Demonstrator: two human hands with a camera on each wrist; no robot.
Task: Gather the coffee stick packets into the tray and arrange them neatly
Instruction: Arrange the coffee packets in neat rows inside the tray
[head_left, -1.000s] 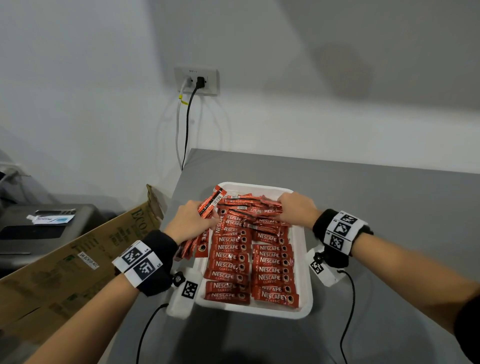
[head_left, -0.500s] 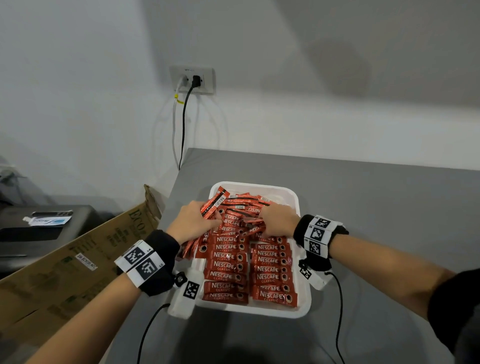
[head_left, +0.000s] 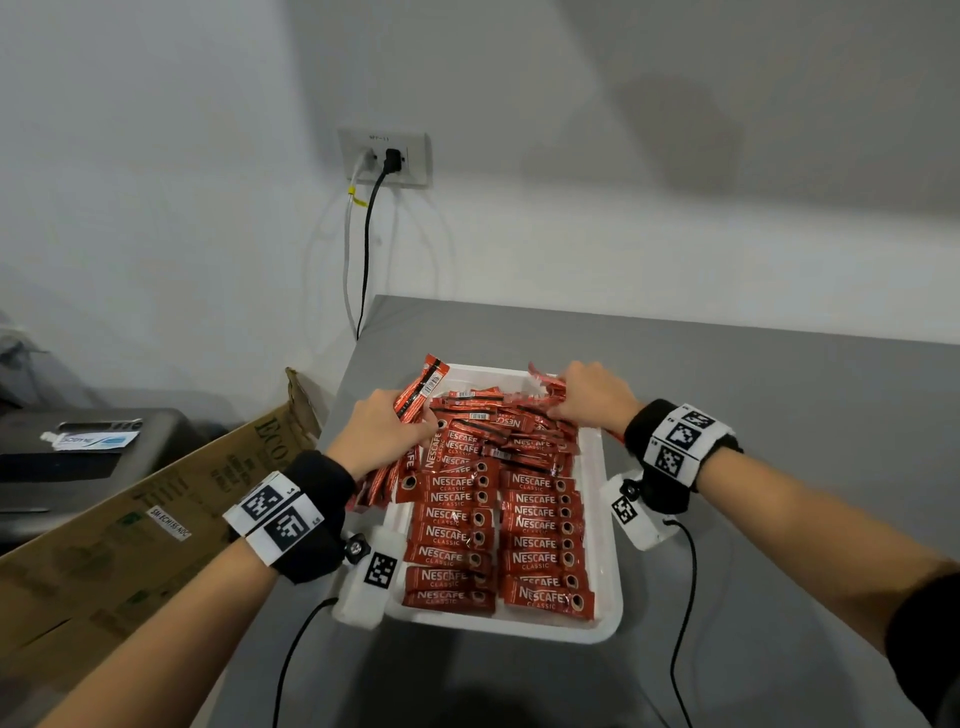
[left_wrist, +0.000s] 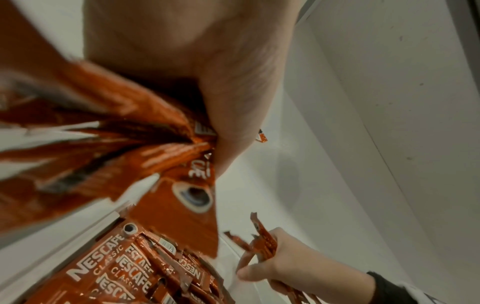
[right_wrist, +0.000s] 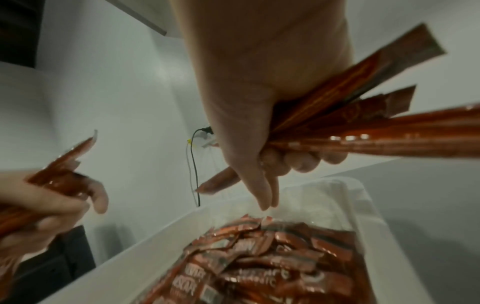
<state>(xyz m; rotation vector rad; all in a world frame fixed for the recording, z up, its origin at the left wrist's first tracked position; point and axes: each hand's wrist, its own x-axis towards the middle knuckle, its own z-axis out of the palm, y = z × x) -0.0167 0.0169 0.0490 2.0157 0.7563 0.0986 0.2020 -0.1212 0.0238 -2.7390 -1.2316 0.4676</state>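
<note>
A white tray (head_left: 605, 530) on the grey table holds red coffee stick packets (head_left: 535, 525). The near half lies in two neat columns; the far half is a loose pile (head_left: 498, 426). My left hand (head_left: 376, 431) is over the tray's left edge and grips a bundle of packets (left_wrist: 109, 144) that fans out past both sides of the fist. My right hand (head_left: 592, 395) is over the far right corner and grips several packets (right_wrist: 363, 115) in its curled fingers (right_wrist: 298, 160). Both hands hold their bundles above the pile.
A grey table (head_left: 779, 467) stretches to the right of the tray. A cardboard box (head_left: 156, 519) leans at the table's left edge. A wall socket (head_left: 384, 158) with cables sits on the back wall. Wrist-camera cables (head_left: 680, 623) trail over the table's near part.
My right hand went from the middle of the pile to the tray's far right corner, lifting packets with it. The left hand stayed at the left edge with its bundle.
</note>
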